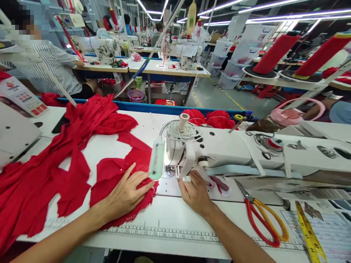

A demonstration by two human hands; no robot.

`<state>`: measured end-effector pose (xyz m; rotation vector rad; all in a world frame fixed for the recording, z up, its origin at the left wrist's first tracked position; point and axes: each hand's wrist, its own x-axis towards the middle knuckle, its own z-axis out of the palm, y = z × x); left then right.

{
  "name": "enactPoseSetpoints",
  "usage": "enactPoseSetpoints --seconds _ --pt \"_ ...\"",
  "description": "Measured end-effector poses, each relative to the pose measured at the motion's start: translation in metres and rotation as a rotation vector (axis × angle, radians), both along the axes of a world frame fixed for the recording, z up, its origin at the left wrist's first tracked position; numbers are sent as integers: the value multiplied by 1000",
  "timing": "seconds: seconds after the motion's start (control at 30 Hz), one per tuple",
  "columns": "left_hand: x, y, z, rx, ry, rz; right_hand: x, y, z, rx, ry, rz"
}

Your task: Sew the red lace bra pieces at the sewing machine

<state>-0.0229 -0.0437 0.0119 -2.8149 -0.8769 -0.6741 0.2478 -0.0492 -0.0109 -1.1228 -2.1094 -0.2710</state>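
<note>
My left hand (pixel 126 191) lies flat with spread fingers on a piece of red fabric (pixel 106 179), left of the sewing machine's needle area. The fabric's near edge looks frayed, and its right part reaches under the clear greenish guard (pixel 157 159). My right hand (pixel 196 190) is at the right of the presser foot (pixel 172 168) of the white sewing machine (pixel 225 146). Its fingers are bent together beside the needle area, partly hidden by machine parts; what they grip, if anything, cannot be made out. A long heap of red fabric (pixel 68 157) covers the table's left side.
Scissors (pixel 261 215) with red and yellow handles lie right of my right hand, near a yellow tape measure (pixel 309 233) and written paper. A printed ruler (pixel 164 233) runs along the front edge. Red thread cones (pixel 276 53) stand behind at right. A person in stripes (pixel 52 65) sits across.
</note>
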Motion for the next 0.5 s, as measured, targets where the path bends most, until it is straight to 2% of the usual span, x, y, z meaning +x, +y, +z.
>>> enactPoseSetpoints --seconds 0.17,0.3,0.4,0.5 --pt "-12 -21 3 -45 28 46 -9 -11 4 -20 -49 86" --pt "-9 -27 11 -198 251 205 -36 -14 17 -64 -133 210" --pt "-9 -36 30 -232 334 191 -60 -13 32 -139 -219 359" --pt "-23 -54 55 -325 349 126 -75 -24 55 -292 -310 480"
